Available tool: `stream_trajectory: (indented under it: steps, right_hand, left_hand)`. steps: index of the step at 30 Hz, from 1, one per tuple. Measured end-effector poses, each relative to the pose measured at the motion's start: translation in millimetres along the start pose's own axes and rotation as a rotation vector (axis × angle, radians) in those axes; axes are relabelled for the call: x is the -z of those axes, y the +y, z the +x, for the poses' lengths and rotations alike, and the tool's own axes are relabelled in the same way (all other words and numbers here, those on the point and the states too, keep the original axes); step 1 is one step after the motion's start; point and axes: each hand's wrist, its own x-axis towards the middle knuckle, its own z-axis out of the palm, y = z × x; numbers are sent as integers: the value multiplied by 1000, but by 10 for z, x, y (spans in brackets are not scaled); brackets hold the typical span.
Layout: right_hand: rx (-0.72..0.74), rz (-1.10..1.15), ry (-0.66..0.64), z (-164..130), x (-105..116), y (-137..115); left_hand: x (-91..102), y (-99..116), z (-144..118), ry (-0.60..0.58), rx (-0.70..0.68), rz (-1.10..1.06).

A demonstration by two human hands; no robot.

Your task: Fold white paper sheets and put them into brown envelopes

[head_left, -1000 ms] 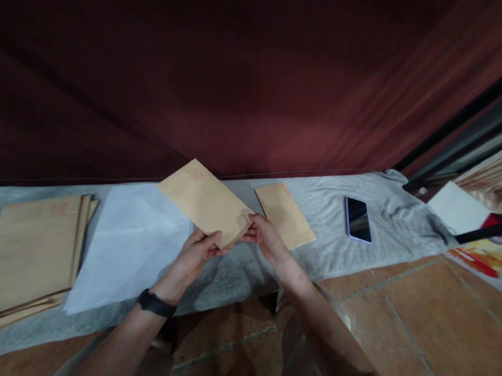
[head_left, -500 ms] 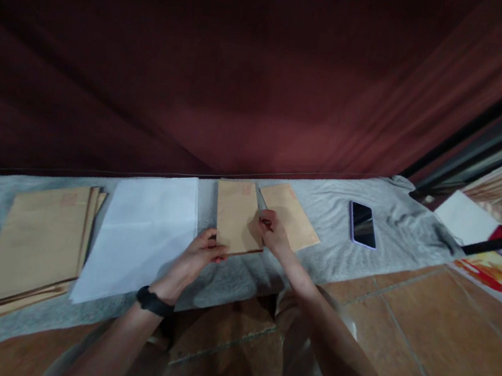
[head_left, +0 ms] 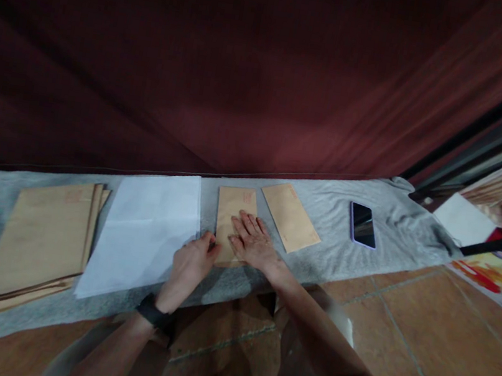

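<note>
A small brown envelope (head_left: 235, 207) lies flat on the grey cloth (head_left: 353, 260). My right hand (head_left: 253, 242) presses on its near half with the fingers spread flat. My left hand (head_left: 190, 263), with a black band on the wrist, is curled at the envelope's near left corner, between it and a white sheet of paper (head_left: 144, 230). A second small brown envelope (head_left: 291, 216) lies just to the right, apart from both hands.
A stack of large brown envelopes (head_left: 38, 239) lies at the left. A dark phone (head_left: 361, 223) rests on the cloth to the right. A dark red curtain hangs behind. Brown floor tiles (head_left: 421, 339) lie in front, with colourful printed sheets (head_left: 498, 266) at far right.
The small envelope, held up in both hands a second ago, has been turned and laid flat on the cloth. My right hand has opened and now presses on it.
</note>
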Motion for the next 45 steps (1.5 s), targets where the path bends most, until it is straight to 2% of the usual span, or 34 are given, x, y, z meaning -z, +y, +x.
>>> stream_trajectory:
  steps: [2, 4, 6, 8, 9, 13, 18, 21, 23, 25, 28, 30, 37, 45]
  right_hand:
    - [14, -86, -41, 4, 14, -3]
    - [26, -157, -77, 9, 32, -3]
    - [29, -202, -94, 12, 37, 1]
    - [31, -222, -96, 13, 27, 9]
    - [36, -226, -91, 15, 18, 14]
    - [60, -226, -60, 22, -25, 28]
    - [38, -200, -56, -2, -62, -16]
    - [36, -133, -55, -2, -5, -5]
    - [67, -43, -76, 37, 94, 57]
    - [60, 78, -128, 101, 224, 155]
    - [-183, 156, -121, 181, 392, 291]
    - [-241, 154, -105, 193, 445, 328]
    - [-177, 67, -86, 117, 425, 239]
    - [-117, 76, -90, 62, 441, 256]
  left_hand:
    - [27, 50, 3, 76, -108, 142]
    - [-17, 92, 47, 148, -302, 140]
    - [-128, 113, 138, 212, -504, 110]
    - [-271, 110, 264, 241, -611, 125]
    - [-339, 103, 336, 232, -634, 145]
    - [-486, 111, 664, 226, -554, 235]
    - [-440, 277, 1152, 59, -566, 378]
    - [-432, 340, 1376, 50, -570, 411]
    - [-449, 336, 1431, 69, -571, 414]
    - [-473, 311, 1402, 92, -583, 420]
    - [-515, 268, 1244, 127, -601, 432]
    - [-546, 247, 1104, 151, -614, 429]
    - [-634, 196, 632, 182, -673, 391]
    - [-603, 87, 217, 113, -713, 367]
